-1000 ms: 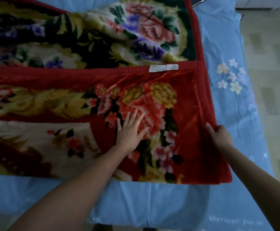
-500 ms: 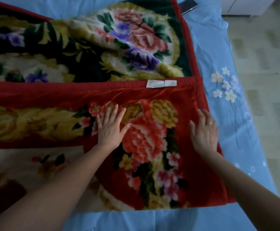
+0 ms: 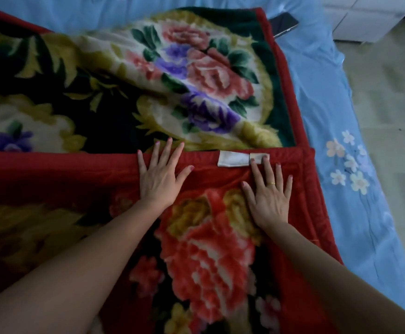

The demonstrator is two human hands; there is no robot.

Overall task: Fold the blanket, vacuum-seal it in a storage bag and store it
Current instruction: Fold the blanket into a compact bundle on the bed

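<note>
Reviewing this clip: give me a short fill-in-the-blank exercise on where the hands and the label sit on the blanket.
1. Both hands lie flat with fingers ____ on the red blanket.
2. The right hand wears a ____ on one finger.
3. The white label sits at the folded edge, nearest the ____ hand.
4. The dark phone lies on the ____ bedsheet.

Missing words: spread; ring; right; blue

Head view, steeply down, close.
</note>
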